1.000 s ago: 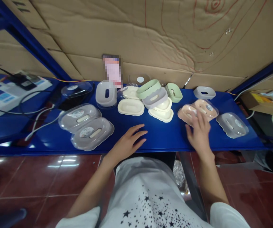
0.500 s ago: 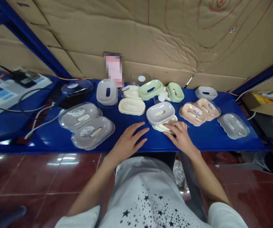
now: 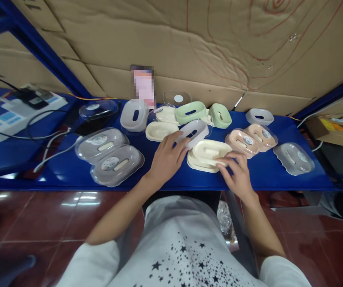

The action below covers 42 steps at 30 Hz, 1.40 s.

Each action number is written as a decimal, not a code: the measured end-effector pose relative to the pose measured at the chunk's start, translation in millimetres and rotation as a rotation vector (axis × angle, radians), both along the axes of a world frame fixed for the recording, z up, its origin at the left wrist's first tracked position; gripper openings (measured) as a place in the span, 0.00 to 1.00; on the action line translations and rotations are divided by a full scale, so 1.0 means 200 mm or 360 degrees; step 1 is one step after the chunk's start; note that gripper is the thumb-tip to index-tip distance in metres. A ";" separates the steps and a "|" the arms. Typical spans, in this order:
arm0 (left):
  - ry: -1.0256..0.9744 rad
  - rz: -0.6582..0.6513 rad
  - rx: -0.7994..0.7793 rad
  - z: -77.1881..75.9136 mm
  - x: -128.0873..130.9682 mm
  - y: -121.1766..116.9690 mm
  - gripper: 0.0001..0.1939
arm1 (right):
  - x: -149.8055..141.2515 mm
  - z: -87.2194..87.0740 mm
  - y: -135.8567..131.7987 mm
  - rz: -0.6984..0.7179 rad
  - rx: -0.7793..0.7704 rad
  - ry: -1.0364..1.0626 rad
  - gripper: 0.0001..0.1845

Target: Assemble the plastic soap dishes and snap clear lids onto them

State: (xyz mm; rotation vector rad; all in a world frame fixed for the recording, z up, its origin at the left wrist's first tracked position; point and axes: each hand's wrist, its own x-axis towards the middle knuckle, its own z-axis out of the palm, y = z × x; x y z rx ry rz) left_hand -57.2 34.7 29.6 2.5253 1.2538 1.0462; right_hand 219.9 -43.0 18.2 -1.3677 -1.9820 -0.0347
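Observation:
My left hand (image 3: 168, 157) grips the near left edge of a grey oval soap dish (image 3: 195, 135) with a slot in its floor, tilted and lifted. In my right hand (image 3: 236, 173), between thumb and fingers, is the right end of a cream soap dish base (image 3: 210, 150). That piece is tipped above another cream base (image 3: 199, 166) on the table. Behind my left hand lies one more cream base (image 3: 159, 130), partly covered. Beyond the grey dish stand a green soap dish (image 3: 191, 113) and a second green one (image 3: 220, 116).
Packed grey soap dishes (image 3: 114, 165) under clear lids lie left, pink ones (image 3: 244, 141) right, another grey one (image 3: 293, 158) further right. A phone (image 3: 143, 85) leans on the cardboard backing (image 3: 114, 36). Cables and a power strip (image 3: 22, 113) fill the far left.
My left hand has moved right and forward and taken the grey dish, which has shifted away and tilted. My right hand has raised a cream base off the one beneath it.

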 end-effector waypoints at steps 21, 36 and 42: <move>0.0258 -0.0157 -0.0021 -0.20 -0.31 -0.46 0.15 | 0.06 -0.09 -0.08 0.0099 -0.0148 -0.0267 0.12; 0.0198 -0.0095 0.0023 -0.23 -0.29 -0.46 0.23 | -0.04 0.08 0.32 0.0397 -0.0062 -0.0658 0.20; -0.0080 0.0144 0.0024 -0.27 -0.26 -0.45 0.46 | -0.28 0.08 0.28 0.0544 0.0047 -0.0584 0.15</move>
